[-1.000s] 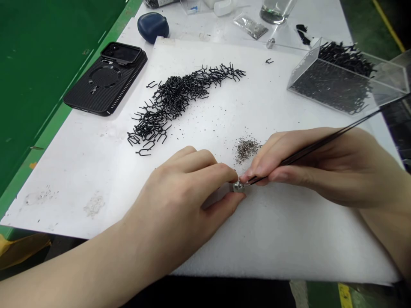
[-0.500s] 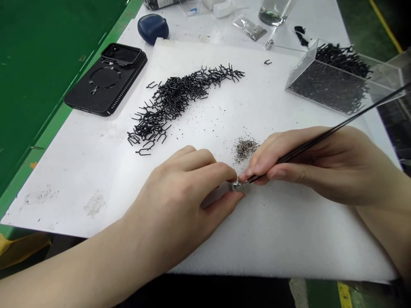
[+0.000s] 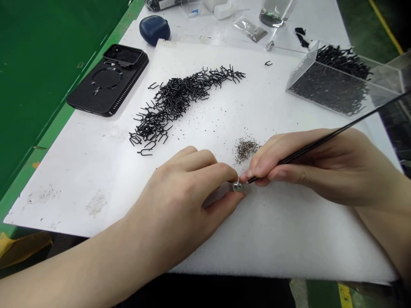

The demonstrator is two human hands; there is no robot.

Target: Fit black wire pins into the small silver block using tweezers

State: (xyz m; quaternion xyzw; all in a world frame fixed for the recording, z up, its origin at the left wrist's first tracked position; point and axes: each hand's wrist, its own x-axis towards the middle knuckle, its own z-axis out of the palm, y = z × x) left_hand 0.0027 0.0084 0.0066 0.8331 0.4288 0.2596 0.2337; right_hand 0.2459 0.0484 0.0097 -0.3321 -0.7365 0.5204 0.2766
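Observation:
My left hand [image 3: 183, 192] pinches a small silver metal piece [image 3: 238, 186] between thumb and forefinger, low over the white foam sheet [image 3: 289, 239]. My right hand [image 3: 321, 167] grips long black tweezers [image 3: 334, 134], whose tips meet the metal piece. Just behind the fingertips lies a little heap of tiny grey metal bits [image 3: 245, 147]. Farther back on the sheet stretches a long pile of black wire clips [image 3: 180, 96].
A clear plastic box [image 3: 340, 79] with more black clips stands at the back right. A black phone [image 3: 109, 81] and a dark blue case [image 3: 154, 29] lie at the back left. A glass [image 3: 276, 10] and small bags sit at the far edge.
Both hands stay together at the metal piece; only the view has shifted slightly.

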